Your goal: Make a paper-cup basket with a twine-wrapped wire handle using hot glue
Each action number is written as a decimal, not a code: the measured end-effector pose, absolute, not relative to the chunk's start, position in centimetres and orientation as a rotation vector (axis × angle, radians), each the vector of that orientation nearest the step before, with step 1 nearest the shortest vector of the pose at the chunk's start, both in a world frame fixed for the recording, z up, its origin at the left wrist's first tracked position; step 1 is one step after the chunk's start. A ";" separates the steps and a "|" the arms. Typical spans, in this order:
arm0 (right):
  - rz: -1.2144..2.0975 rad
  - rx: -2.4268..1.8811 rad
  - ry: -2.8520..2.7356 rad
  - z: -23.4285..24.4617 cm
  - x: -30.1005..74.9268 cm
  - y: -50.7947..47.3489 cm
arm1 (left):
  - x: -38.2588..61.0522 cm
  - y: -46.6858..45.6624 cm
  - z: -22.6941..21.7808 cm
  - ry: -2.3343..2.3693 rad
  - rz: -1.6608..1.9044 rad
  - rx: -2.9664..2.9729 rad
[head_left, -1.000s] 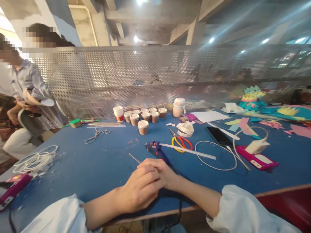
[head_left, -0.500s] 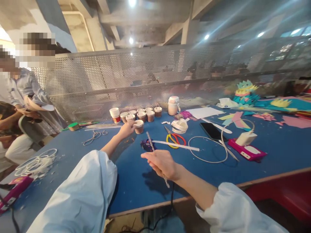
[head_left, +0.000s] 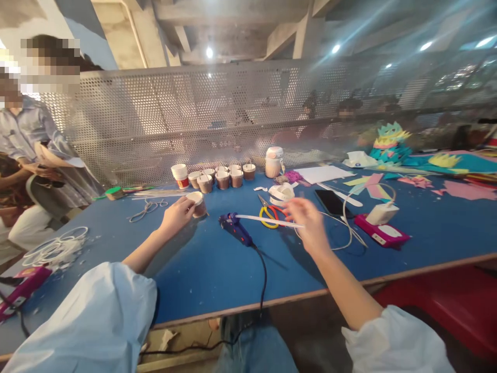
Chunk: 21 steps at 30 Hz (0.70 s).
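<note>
My left hand [head_left: 175, 214] reaches out over the blue table [head_left: 202, 269] and is closed around a small brown paper cup [head_left: 197, 203], held just above the surface. My right hand [head_left: 307, 221] hovers to the right, smeared by motion, over a long white stick [head_left: 267, 220] and beside the yellow-and-red scissors [head_left: 269, 214]. Its fingers are too blurred to read. A blue glue gun [head_left: 235, 228] lies between my hands, its black cord running off the near table edge.
Several brown cups [head_left: 219, 178], a cup stack [head_left: 179, 175] and a white jar [head_left: 274, 161] stand at the back. Tape rolls [head_left: 281, 193], a phone [head_left: 330, 202], a pink device [head_left: 381, 231] and paper crafts [head_left: 392, 145] lie right. White rings [head_left: 54, 249] lie left, people [head_left: 34, 155] beyond.
My hands were clasped together near me, then parted. The left hand reached the cup and has drawn it nearer. The right hand, which held a thin stick, has swung right towards the scissors.
</note>
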State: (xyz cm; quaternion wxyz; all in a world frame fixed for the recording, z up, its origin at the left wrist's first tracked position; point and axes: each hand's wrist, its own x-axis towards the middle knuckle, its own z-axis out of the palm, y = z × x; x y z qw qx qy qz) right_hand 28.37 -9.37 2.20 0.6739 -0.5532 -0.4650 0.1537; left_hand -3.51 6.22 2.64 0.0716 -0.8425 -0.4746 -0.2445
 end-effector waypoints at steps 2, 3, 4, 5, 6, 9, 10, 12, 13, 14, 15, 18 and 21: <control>0.538 -1.382 -1.364 0.5 26.9 -8.6 | -4.0 4.1 2.4 -1.386 -0.713 -2.531; 0.565 -1.407 -1.458 -0.1 25.9 -8.3 | -4.2 3.2 2.3 -1.363 -0.698 -2.534; 0.573 -1.435 -1.538 -0.5 24.8 -8.0 | -4.2 2.2 2.2 -1.340 -0.680 -2.542; 0.565 -1.464 -1.573 -0.8 23.8 -7.7 | -4.2 1.4 2.1 -1.315 -0.662 -2.551; 0.548 -1.495 -1.604 -0.9 22.8 -7.4 | -4.1 0.6 2.0 -1.283 -0.644 -2.557; 0.485 -1.576 -1.652 -0.9 20.8 -6.5 | -3.9 -1.4 1.8 -1.120 -0.574 -2.543; 0.468 -1.587 -1.664 -0.9 20.4 -6.2 | -3.7 -1.9 1.8 -1.063 -0.554 -2.536; 0.434 -1.592 -1.679 -0.9 20.2 -5.5 | -3.6 -2.9 1.7 -0.960 -0.530 -2.521; 0.411 -1.592 -1.680 -0.9 20.2 -5.1 | -3.5 -3.3 1.6 -0.909 -0.530 -2.509; 0.385 -1.592 -1.675 -0.9 20.4 -4.7 | -3.4 -3.7 1.5 -0.859 -0.536 -2.493; 0.356 -1.597 -1.663 -1.0 20.7 -4.3 | -3.3 -4.0 1.4 -0.809 -0.545 -2.477; 0.288 -1.629 -1.617 -1.4 21.8 -2.9 | -2.9 -4.9 1.2 -0.692 -0.578 -2.439; 0.271 -1.660 -1.582 -2.1 22.5 -1.9 | -2.4 -5.6 1.3 -0.599 -0.584 -2.428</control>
